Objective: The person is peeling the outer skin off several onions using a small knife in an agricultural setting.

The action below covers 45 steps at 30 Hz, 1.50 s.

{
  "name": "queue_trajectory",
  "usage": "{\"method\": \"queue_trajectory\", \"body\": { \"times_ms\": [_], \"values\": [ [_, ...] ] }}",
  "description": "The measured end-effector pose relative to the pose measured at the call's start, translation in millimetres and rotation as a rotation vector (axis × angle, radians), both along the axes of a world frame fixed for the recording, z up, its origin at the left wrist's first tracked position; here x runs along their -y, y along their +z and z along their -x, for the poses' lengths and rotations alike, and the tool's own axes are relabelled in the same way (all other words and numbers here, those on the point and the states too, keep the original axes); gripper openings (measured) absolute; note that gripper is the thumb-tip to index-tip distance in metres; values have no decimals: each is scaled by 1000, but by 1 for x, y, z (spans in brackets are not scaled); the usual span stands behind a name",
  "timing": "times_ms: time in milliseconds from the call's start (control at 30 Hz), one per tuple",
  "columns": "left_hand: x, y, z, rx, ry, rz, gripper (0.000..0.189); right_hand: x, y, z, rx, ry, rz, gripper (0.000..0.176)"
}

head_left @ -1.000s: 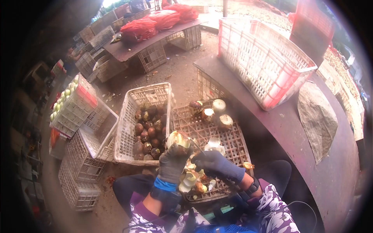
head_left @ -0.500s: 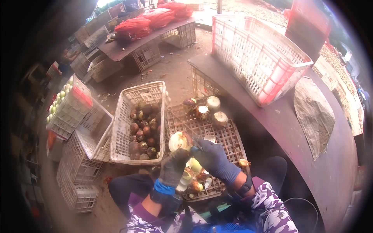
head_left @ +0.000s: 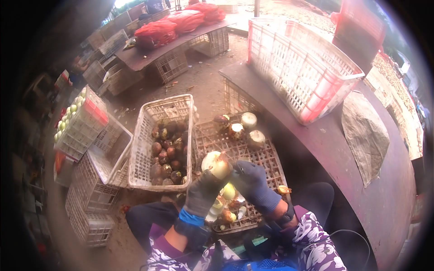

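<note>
A partly peeled onion (head_left: 216,164), pale with brown skin on its right side, is held up in front of me. My left hand (head_left: 204,192), in a dark glove with a blue band at the wrist, is closed around its lower side. Against its right side is my right hand (head_left: 251,183), gloved too, with bent fingers closed at the onion; its fingertips are partly hidden. Beneath both hands, a pale onion (head_left: 229,191) and several peelings lie on an upturned plastic crate (head_left: 212,131). Farther back on that crate sit several partly peeled onions (head_left: 257,138).
To the left stands a white crate (head_left: 138,149) holding several brown, unpeeled onions (head_left: 165,153). Stacked crates (head_left: 90,194) rise farther left, the top one with pale onions (head_left: 72,109). A curved table (head_left: 312,135) on the right bears a large crate (head_left: 289,63) and a cloth (head_left: 365,135).
The onion has risen slightly and turned to the right, showing more of its pale side. My right hand has shifted a little to the right and its fingers have curled in.
</note>
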State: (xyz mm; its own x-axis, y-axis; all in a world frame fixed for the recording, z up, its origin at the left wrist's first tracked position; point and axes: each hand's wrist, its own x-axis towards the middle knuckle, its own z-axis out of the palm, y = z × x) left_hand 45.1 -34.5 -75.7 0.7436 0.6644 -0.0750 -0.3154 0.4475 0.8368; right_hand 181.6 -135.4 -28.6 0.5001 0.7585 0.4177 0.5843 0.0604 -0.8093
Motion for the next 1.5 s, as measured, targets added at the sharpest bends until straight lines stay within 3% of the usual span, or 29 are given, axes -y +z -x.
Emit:
{"method": "queue_trajectory", "body": {
  "times_ms": [67, 133, 233, 300, 367, 433, 500, 633, 667, 767, 800, 900, 1033, 1067, 1200, 1300, 1500],
  "values": [
    [-3, 15, -3, 85, -27, 182, 52, 1, 7, 4, -106, 32, -79, 14],
    [-10, 38, 2, 271, -155, 531, 56, 0, 0, 5, -189, 83, -115, 14],
    [-7, 34, 0, 89, -72, 182, 57, -1, -11, 5, -285, 98, -124, 9],
    [-8, 47, 1, -302, -53, -301, 55, -1, -11, 5, -467, 69, -110, 7],
    [-10, 50, 2, -248, -29, -155, 53, 1, -1, 3, -771, 22, -88, 8],
    [-18, 38, 5, 264, -1, 608, 51, 2, 16, -1, -925, -65, -140, 8],
    [-26, 27, 9, 273, 15, 624, 50, 1, 23, -4, -1039, -175, -170, 8],
    [-35, 31, 16, 334, -18, 709, 48, 5, 20, -15, -933, -128, -19, 12],
    [-36, 31, 16, 324, 2, 685, 49, 3, -12, -20, -532, 21, -64, 15],
    [-39, 29, 15, 308, 30, 624, 50, 12, 2, -7, -70, 73, 398, 15],
    [-40, 29, 15, 312, 19, 613, 51, 10, 12, -3, 28, 64, 436, 16],
    [-37, 37, 16, 271, -2, 506, 54, 8, -4, -4, -280, 123, 249, 18],
    [-36, 45, 20, 165, -62, 386, 57, 1, -3, -6, -718, 179, 78, 36],
    [-34, 45, 19, 164, -75, 345, 56, 0, 0, -6, -789, 225, 25, 49],
    [-27, 50, 12, 132, -133, 156, 54, -2, 14, -2, -813, 335, 27, 62],
    [-20, 57, 7, 92, -171, 74, 55, -1, 16, -2, -785, 322, 138, 57],
    [-16, 60, 5, 82, -129, 37, 54, -1, 6, 0, -858, 343, 19, 41]
  ]
}}
